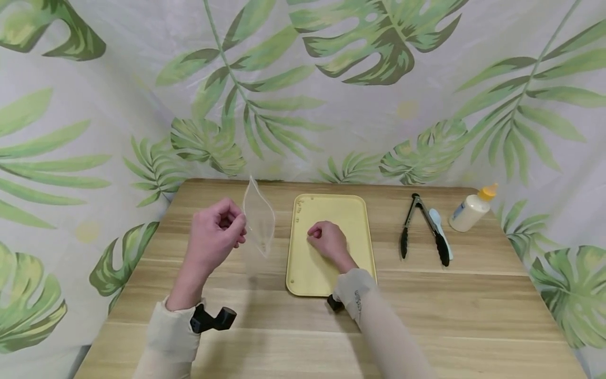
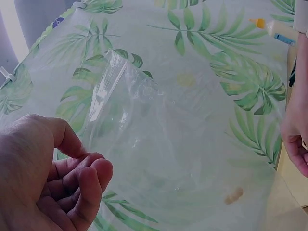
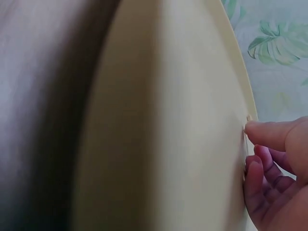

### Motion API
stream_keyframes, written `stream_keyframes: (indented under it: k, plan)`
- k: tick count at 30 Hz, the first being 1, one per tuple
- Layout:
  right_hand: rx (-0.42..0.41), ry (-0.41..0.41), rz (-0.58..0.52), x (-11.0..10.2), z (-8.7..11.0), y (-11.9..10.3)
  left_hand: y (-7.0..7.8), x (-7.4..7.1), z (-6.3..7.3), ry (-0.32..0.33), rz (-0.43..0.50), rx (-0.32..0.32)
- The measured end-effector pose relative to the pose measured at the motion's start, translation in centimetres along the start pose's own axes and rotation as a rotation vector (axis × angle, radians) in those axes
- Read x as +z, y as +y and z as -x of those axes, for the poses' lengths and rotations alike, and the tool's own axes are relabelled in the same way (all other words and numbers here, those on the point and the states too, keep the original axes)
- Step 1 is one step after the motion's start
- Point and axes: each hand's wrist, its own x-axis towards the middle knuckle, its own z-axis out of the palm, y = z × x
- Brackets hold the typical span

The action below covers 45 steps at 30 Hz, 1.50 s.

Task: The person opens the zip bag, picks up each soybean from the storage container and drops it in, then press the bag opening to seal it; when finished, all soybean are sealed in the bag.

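Observation:
My left hand [image 1: 215,231] pinches the edge of a clear zip bag [image 1: 259,221], which hangs upright to the left of the yellow tray. In the left wrist view a few small tan pieces [image 2: 234,196] lie low in the bag [image 2: 144,125]. My right hand [image 1: 328,242] is over the left half of the yellow tray [image 1: 350,210], its fingers bent. In the right wrist view the thumb and fingers [image 3: 262,134] stand apart, the thumb tip right at a small tan bit near the tray's rim. Several small tan pieces [image 1: 300,204] lie along the tray's upper left side.
Right of the tray, black-tipped tongs [image 1: 416,221] lie spread beside a light blue spoon [image 1: 439,226]. A white bottle with a yellow cap [image 1: 468,213] stands at the right. Another small piece [image 1: 292,281] sits in the tray's lower left corner. A leaf-patterned cloth [image 1: 369,121] hangs behind the table.

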Motion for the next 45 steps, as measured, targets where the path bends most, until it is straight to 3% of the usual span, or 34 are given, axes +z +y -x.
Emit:
stream_keyframes:
  k: [11, 19, 34, 45]
  plan:
    - [-0.012, 0.036, 0.061, 0.2, 0.2, 0.1, -0.2, 0.5, 0.1, -0.010, -0.019, -0.003]
    - [-0.020, 0.032, -0.010, -0.7, 0.8, -0.1, -0.6, 1.0, 0.2, -0.032, -0.005, -0.036]
    - [-0.171, 0.093, -0.223, -6.0, 4.0, -3.8, -1.3, 2.6, 0.5, -0.090, 0.028, -0.060]
    - [-0.285, 0.125, -0.304, -9.5, 6.7, -6.9, -1.8, 3.9, 0.8, -0.129, 0.015, -0.080]
